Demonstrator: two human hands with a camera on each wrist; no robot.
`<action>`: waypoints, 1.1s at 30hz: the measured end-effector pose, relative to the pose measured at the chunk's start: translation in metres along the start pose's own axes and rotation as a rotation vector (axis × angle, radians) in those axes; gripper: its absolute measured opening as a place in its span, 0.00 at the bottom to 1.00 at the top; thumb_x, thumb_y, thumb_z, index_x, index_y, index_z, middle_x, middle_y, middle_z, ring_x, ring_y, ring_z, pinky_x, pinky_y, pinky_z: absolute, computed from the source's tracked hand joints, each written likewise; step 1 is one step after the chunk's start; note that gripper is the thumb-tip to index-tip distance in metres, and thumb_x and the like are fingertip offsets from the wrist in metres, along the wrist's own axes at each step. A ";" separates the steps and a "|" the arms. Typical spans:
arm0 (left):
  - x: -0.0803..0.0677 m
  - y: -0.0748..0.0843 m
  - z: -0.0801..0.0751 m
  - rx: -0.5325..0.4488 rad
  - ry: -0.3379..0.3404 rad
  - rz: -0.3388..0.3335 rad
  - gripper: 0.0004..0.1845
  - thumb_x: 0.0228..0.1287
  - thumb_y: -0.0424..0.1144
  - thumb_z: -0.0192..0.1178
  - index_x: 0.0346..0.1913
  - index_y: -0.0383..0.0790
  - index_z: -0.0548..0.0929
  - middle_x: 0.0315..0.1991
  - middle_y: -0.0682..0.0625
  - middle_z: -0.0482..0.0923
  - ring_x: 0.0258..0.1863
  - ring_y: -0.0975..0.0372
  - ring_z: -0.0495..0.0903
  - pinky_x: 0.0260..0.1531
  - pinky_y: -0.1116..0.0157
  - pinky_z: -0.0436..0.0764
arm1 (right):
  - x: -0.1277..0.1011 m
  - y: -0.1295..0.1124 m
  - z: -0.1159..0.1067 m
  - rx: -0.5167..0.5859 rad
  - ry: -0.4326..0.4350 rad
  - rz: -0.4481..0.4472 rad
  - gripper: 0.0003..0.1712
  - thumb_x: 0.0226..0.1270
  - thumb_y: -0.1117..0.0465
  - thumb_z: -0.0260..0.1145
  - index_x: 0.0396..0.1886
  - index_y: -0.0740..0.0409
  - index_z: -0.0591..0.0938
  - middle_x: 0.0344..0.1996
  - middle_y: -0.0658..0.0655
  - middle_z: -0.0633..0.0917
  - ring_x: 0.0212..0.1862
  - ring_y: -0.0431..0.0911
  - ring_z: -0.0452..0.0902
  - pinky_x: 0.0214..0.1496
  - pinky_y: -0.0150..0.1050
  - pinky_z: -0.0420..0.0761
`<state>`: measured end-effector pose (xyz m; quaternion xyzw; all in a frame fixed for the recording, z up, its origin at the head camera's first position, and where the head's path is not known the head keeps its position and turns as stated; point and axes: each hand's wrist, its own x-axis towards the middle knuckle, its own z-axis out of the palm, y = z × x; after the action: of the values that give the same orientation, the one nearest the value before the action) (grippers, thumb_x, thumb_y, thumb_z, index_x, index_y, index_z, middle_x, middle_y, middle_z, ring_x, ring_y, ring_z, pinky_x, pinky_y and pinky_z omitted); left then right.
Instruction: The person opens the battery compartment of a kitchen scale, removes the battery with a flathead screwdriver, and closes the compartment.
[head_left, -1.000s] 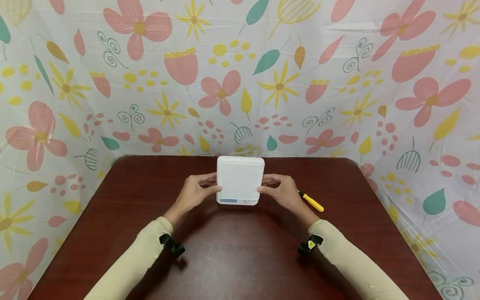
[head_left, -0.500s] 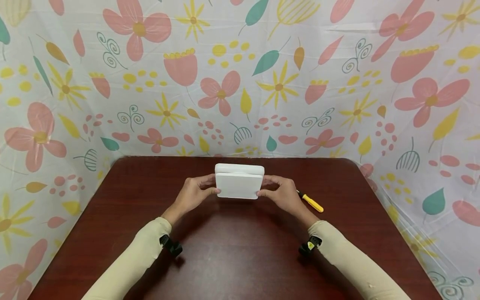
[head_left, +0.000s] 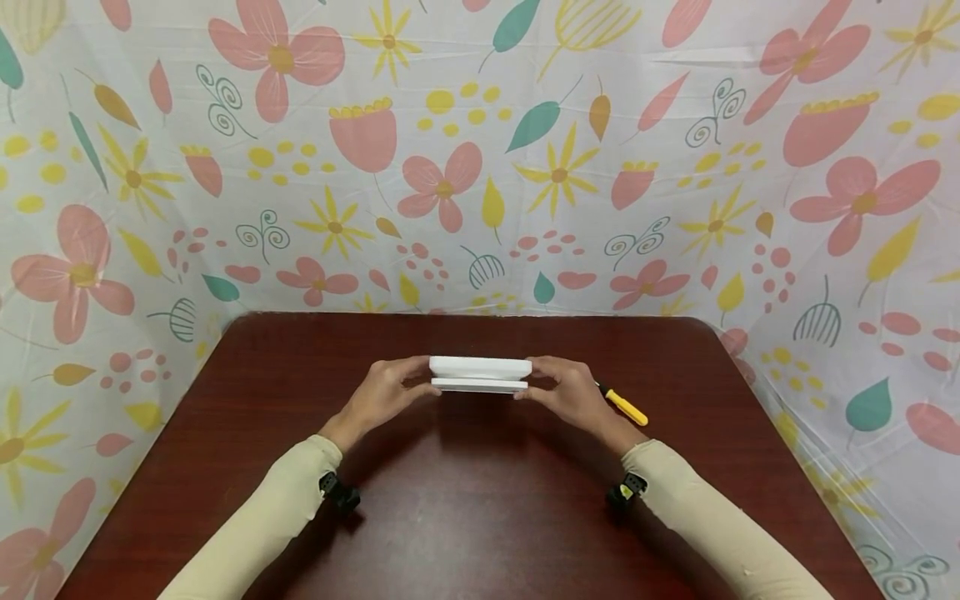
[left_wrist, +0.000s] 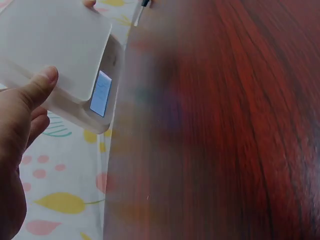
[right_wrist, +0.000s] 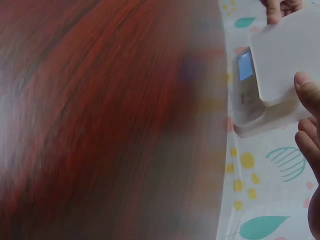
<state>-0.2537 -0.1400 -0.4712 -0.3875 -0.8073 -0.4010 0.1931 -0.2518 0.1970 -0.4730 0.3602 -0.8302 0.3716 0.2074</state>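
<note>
Our left hand and right hand pinch the flat white plastic scale by its sides above the dark red wooden table (floral cloth walls us in); a yellow-handled screwdriver lies just beside our right hand.

From my head view the white kitchen scale shows only its thin edge, so its top plate and display are turned out of sight there. My right hand covers the tip end of the yellow-handled screwdriver. In my left wrist view the scale's far corner is cut off by the top edge, my left hand runs off the left side, and the table is smeared with blur. The blue display shows no readable figures in my right wrist view.
</note>
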 end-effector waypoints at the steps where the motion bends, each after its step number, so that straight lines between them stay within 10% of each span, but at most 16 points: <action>1: 0.000 -0.001 0.000 0.031 0.006 0.036 0.25 0.49 0.31 0.80 0.53 0.36 0.87 0.46 0.46 0.89 0.44 0.56 0.89 0.41 0.63 0.90 | 0.000 0.000 -0.001 -0.025 -0.002 -0.024 0.27 0.45 0.63 0.86 0.49 0.60 0.88 0.44 0.57 0.90 0.41 0.48 0.89 0.40 0.47 0.91; 22: -0.004 -0.009 -0.005 0.438 -0.047 0.469 0.29 0.40 0.31 0.84 0.49 0.34 0.84 0.45 0.43 0.89 0.42 0.56 0.89 0.40 0.63 0.90 | 0.004 0.010 -0.003 -0.333 -0.107 -0.485 0.32 0.38 0.63 0.89 0.45 0.62 0.83 0.46 0.57 0.89 0.46 0.47 0.87 0.42 0.40 0.90; 30: 0.000 -0.009 -0.003 0.571 -0.079 0.605 0.19 0.53 0.38 0.79 0.44 0.36 0.84 0.44 0.46 0.87 0.41 0.58 0.88 0.39 0.65 0.89 | 0.006 0.009 -0.003 -0.417 -0.174 -0.588 0.06 0.71 0.64 0.67 0.36 0.61 0.79 0.42 0.57 0.89 0.44 0.46 0.86 0.37 0.36 0.89; 33: 0.001 -0.009 -0.003 0.625 -0.093 0.646 0.12 0.61 0.38 0.74 0.42 0.37 0.83 0.43 0.46 0.87 0.39 0.59 0.87 0.36 0.66 0.89 | 0.007 0.008 -0.002 -0.458 -0.183 -0.638 0.14 0.81 0.62 0.52 0.33 0.61 0.76 0.40 0.58 0.89 0.43 0.46 0.85 0.36 0.36 0.89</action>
<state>-0.2607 -0.1453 -0.4733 -0.5602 -0.7352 -0.0393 0.3795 -0.2624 0.1994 -0.4714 0.5760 -0.7530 0.0603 0.3124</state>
